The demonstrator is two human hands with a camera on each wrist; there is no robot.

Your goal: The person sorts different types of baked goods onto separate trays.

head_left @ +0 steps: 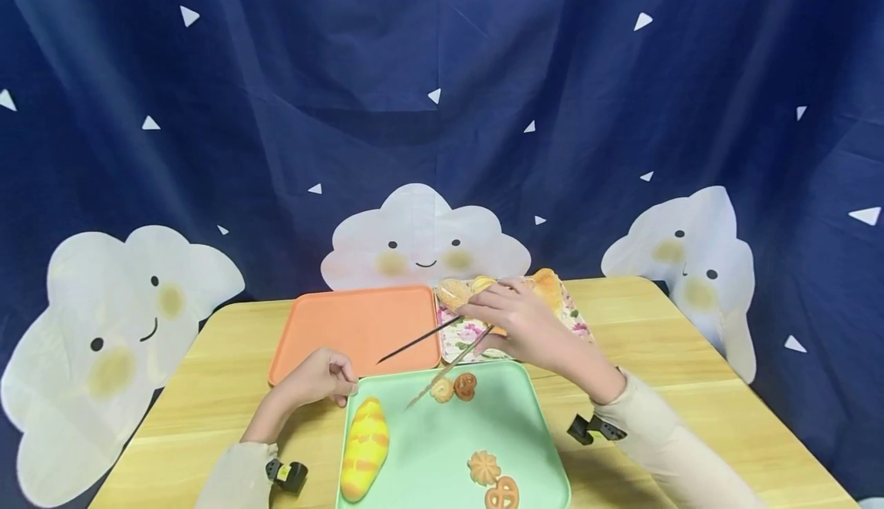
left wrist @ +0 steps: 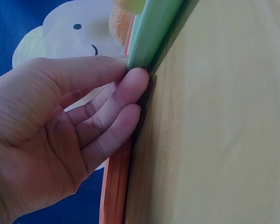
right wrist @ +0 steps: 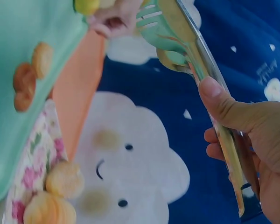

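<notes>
My right hand [head_left: 521, 328] grips metal food tongs [right wrist: 203, 65] with a slotted, fork-like end. In the head view the two tong arms spread apart over the far part of the green tray [head_left: 428, 459], with nothing held between them. At that tray's far left corner, my left hand [left wrist: 84, 112] pinches the rim between thumb and fingers. On the green tray lie a yellow striped bread [head_left: 367, 447], a pale round cookie [head_left: 442, 390], a brown cookie [head_left: 466, 386], a flower-shaped cookie [head_left: 483, 467] and a pretzel-shaped cookie [head_left: 503, 494].
Behind the green tray stands an orange tray [head_left: 359, 325]. To its right is a floral tray [head_left: 580, 330] bearing several breads, partly hidden by my right hand, including a round seeded bun [head_left: 453, 292]. Around them spreads the wooden table [head_left: 663, 386], with a dark blue curtain [head_left: 428, 148] behind.
</notes>
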